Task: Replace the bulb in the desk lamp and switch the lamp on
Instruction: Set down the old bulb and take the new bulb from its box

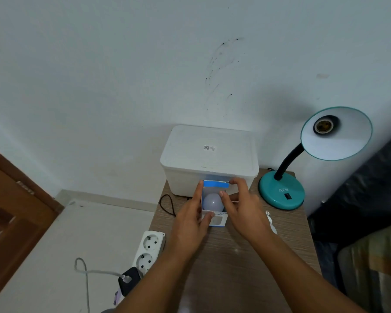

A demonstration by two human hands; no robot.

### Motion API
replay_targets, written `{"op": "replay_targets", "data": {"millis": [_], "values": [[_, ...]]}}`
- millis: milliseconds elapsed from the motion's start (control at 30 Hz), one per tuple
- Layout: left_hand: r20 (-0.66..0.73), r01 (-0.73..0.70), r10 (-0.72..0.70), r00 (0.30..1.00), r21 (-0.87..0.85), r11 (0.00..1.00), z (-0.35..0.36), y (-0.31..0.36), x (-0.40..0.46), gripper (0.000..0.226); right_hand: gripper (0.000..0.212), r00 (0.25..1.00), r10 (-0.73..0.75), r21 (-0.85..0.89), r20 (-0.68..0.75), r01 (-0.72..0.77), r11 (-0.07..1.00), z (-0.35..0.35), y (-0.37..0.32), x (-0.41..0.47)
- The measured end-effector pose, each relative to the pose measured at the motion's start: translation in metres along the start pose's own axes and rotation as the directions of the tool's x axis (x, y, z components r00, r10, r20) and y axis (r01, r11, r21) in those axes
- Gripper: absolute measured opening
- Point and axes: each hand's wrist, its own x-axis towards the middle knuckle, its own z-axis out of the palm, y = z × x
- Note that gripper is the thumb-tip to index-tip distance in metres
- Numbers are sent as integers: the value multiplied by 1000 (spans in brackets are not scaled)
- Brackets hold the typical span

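Both hands on the little open bulb box (pixel 213 201): left hand (pixel 191 224) gripping its side, right hand (pixel 242 207) pinching the flap, white bulb (pixel 212 202) inside, lamp (pixel 303 163) socket bare.

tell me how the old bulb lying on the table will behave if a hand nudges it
The old bulb lies on its side beside the right hand, so it will probably roll. It looks small and likely light. It is probably fragile, and the table edge seems near.
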Motion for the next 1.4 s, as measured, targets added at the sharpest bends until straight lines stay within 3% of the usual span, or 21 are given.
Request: {"op": "replay_targets", "data": {"millis": [200, 600, 1000, 1167, 1400], "values": [[104, 30, -28, 994, -23, 999, -13, 2, 17, 100, 35, 996, -67, -88, 59, 72, 993, 0, 11, 1], [209, 36, -53, 976, 87, 996, -31, 11, 27, 106, 64, 980, 72, -254, 184, -24, 967, 7, 13, 25], [225, 23, -64, 972, 177, 984, -37, 21, 26, 109, 52, 899, 237, -375, 368, -90, 923, 1, -5, 49], [236, 6, -58, 970, 216, 976, -40, 28, 25, 107, 50, 902, 230, -332, 366, -105, 937, 3, -5, 44], [234, -3, -38, 971, 175, 985, -38, 27, 22, 105, 56, 940, 165, -129, 299, -131, 983, -8, -8, 30]]}}
